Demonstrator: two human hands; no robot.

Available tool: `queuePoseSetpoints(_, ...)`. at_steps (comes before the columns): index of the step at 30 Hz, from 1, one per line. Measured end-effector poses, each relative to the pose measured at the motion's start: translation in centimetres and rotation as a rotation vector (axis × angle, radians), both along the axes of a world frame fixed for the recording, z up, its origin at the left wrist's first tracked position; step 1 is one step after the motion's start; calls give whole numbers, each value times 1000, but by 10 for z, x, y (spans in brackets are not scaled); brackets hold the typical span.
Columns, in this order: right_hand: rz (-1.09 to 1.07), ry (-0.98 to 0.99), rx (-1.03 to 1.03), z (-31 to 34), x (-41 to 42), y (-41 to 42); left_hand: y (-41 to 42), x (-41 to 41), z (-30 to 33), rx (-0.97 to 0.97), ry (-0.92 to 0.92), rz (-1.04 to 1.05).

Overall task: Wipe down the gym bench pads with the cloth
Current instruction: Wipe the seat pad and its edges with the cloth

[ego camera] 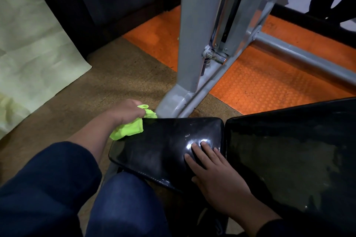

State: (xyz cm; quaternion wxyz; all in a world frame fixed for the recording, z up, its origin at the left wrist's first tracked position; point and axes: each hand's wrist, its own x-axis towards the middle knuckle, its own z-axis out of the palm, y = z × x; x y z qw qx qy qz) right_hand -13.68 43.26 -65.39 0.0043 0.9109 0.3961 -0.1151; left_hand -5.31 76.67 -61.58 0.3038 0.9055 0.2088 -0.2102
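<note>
The left hand (127,113) has its grip clamped on the green cloth (129,128) at the far-left corner of the small seat pad (163,146). The right hand (217,175) rests flat — fingers spread — near that pad's right edge, beside the larger back pad (292,156).

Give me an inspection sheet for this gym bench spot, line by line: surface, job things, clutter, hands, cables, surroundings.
Surface: small pad, black and glossy; large pad beside it on the right, a narrow gap between, dull smears on top.
Job's things: green cloth, bunched, at the small pad's far left corner.
Clutter: nothing seen.
Hands: left hand grips the cloth; right hand lies flat on the small pad, fingers straight.
Cables: nothing seen.
Surroundings: grey frame behind the pads; orange mat; brown carpet; pale sheet at left.
</note>
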Motion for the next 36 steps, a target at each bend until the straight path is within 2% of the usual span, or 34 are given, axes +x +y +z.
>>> queuePoseSetpoints(10, -7, 45, -8, 4, 0, 2, 17, -12, -9, -153, -74, 137)
queuePoseSetpoints(20, -10, 40, -8, 4, -2, 2, 33, -51, -27, -309, -227, 452)
queuePoseSetpoints(36, -11, 27, -28, 4, -2, 4, 30, -92, -36, -417, -299, 610)
